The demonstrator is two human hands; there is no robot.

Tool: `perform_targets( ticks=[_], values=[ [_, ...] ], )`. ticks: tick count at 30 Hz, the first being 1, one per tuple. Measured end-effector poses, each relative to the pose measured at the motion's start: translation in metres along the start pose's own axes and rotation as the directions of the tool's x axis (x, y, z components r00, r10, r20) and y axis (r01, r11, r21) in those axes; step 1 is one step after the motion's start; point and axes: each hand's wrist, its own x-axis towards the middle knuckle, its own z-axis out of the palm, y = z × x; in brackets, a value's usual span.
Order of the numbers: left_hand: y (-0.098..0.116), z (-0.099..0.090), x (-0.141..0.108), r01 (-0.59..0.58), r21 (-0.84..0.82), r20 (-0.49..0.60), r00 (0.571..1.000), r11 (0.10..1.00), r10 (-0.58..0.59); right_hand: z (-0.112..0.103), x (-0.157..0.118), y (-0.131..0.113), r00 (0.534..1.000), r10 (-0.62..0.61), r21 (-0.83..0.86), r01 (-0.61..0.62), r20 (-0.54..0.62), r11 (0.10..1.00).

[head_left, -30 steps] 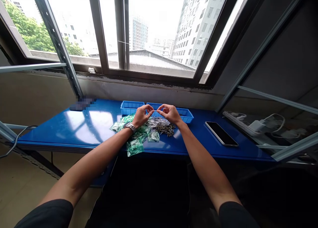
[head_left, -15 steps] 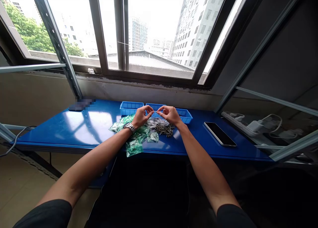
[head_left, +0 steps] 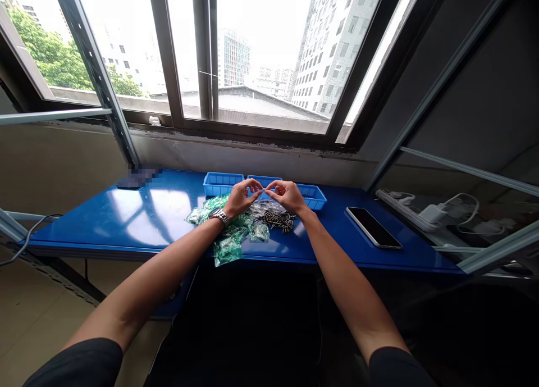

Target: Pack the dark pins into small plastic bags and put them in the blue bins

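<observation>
While the thumb and index finger of the left hand (head_left: 239, 200) press together, those of the right hand (head_left: 290, 196) close from the other side, and both pairs of fingertips nearly meet around a tiny slender piece (head_left: 264, 190). Each pinch looks firm and narrow, the remaining fingers curled loosely behind it. Held right between the fingertips, above the table, the piece is too small for its shape, colour or material to be told for certain. Nearer the person than the fingers, and slightly to their right, lies a loose pile of thin dark and brass-coloured rods (head_left: 280, 221), strewn in many directions. Next to it, just in front of the fingers, sit crinkled clear plastic bags (head_left: 269, 207), and to their left translucent green plastic packets (head_left: 228, 252) spread below the left wrist. Beyond the fingers stands a row of shallow blue plastic trays (head_left: 313, 199). Compared with half a second ago, the two pairs of fingertips have drawn closer, narrowing the gap between them; the pile and packets have kept their places.
</observation>
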Motion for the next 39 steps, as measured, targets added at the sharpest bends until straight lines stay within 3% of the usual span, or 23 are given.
perform_targets(
  ticks=[18, 27, 39],
  values=[
    [0.0018, -0.0006, 0.0004, 0.009, -0.068, -0.011, 1.0, 0.998, -0.01, 0.0004, -0.0005, 0.0012, 1.0, 0.014, 0.064, -0.016, 0.025, 0.998],
    [0.0025, -0.0013, 0.0002, 0.019, -0.05, -0.073, 0.997, 0.999, -0.023, -0.0005, -0.0017, -0.0014, 1.0, 0.015, 0.053, -0.015, -0.002, 0.998],
    [-0.0007, 0.0012, 0.0001, 0.016, -0.081, -0.041, 0.999, 0.997, -0.019, 0.0061, 0.0006, 0.0057, 0.999, -0.039, 0.089, 0.039, -0.002, 0.995]
  ],
)
